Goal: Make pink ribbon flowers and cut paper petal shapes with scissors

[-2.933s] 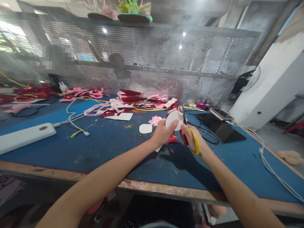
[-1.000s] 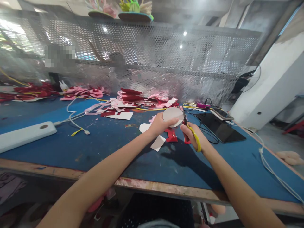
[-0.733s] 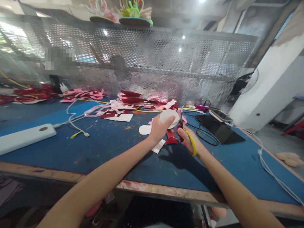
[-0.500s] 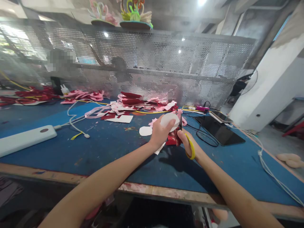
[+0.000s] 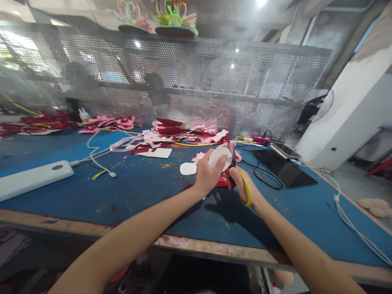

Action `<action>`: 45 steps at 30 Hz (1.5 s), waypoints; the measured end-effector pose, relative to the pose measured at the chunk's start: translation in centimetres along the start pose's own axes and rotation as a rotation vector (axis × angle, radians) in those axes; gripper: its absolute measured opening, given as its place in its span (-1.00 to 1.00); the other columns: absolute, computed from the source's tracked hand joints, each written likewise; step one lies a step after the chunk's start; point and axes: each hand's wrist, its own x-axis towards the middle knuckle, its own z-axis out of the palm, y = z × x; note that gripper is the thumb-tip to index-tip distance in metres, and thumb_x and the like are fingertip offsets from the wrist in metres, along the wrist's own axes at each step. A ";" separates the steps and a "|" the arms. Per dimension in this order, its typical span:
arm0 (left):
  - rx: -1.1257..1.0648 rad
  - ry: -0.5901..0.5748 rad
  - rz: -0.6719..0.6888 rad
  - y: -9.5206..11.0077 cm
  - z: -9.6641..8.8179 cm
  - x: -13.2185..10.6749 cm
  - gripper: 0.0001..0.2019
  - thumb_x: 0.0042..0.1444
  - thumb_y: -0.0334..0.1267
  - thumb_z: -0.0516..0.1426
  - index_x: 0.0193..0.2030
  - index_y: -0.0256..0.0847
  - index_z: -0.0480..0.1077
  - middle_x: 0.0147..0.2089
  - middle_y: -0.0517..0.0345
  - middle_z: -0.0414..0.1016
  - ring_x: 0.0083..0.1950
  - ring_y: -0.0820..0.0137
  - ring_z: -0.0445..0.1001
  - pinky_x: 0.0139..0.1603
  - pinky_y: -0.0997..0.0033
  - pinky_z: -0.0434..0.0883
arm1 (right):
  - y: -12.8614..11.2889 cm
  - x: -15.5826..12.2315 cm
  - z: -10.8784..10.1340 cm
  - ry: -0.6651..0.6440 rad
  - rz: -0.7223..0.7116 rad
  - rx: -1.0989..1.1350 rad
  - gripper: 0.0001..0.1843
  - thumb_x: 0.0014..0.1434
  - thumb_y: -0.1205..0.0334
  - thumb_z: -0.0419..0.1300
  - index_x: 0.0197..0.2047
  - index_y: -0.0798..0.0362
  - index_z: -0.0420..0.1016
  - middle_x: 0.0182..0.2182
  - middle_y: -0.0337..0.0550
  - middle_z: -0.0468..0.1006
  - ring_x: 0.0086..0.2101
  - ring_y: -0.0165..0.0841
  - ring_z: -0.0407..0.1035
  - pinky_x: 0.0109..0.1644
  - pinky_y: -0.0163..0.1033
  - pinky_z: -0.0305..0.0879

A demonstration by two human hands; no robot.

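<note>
My left hand (image 5: 206, 173) pinches a rounded white piece (image 5: 218, 157), paper or thin foam, with the thumb on its face. In my right hand (image 5: 240, 183) is a pair of scissors with yellow handles (image 5: 247, 190). Their dark blades (image 5: 234, 154) stand upright at the white piece's right edge. Whether the blades are parted is hard to see. Below the hands lies a red piece (image 5: 222, 181) on the blue tabletop. A white rounded cutout (image 5: 188, 168) rests left of my left hand, with a small pink jagged scrap (image 5: 199, 156) behind it.
A pile of red, pink and white scraps (image 5: 171, 132) lies against the perforated metal screen (image 5: 214, 81). On the left is a white power bank (image 5: 36, 179) with a cable. A black tablet (image 5: 284, 167) and cords lie to the right. The table's worn edge (image 5: 196, 245) runs in front.
My left hand has shifted slightly right with the white piece, turning it a little against the blades. The right hand with the scissors has hardly moved.
</note>
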 end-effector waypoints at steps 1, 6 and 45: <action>-0.009 -0.024 0.007 0.0 0.0 0.0 -0.74 0.08 -0.09 0.14 -0.22 -0.26 0.44 -0.29 0.10 0.55 -0.30 0.36 0.49 -0.24 0.43 0.41 | 0.1 0.0 -0.1 0.007 0.004 -0.015 -0.40 0.13 -0.37 -0.18 -0.45 0.03 0.20 -0.63 -0.27 0.28 -0.62 -0.40 0.19 -0.50 -0.28 0.15; -0.119 -0.100 0.005 0.2 0.2 0.4 -0.76 0.01 -0.20 0.19 -0.18 -0.26 0.48 -0.27 0.11 0.58 -0.30 0.38 0.51 -0.23 0.44 0.45 | 0.0 0.2 -1.1 -0.010 -0.045 -0.126 -0.47 0.15 -0.29 -0.14 -0.46 0.02 0.18 -0.63 -0.28 0.27 -0.59 -0.40 0.18 -0.47 -0.29 0.14; -0.264 -0.221 -0.134 -0.7 -1.4 3.5 -0.71 -0.11 -0.12 0.24 -0.31 -0.30 0.50 -0.63 0.21 0.41 -0.64 0.47 0.35 -0.62 0.48 0.33 | -1.5 -0.1 -1.6 0.025 0.102 -0.361 -0.39 0.10 -0.34 -0.07 -0.67 0.01 0.09 -0.76 -0.28 0.17 -0.64 -0.45 0.04 -0.53 -0.30 -0.03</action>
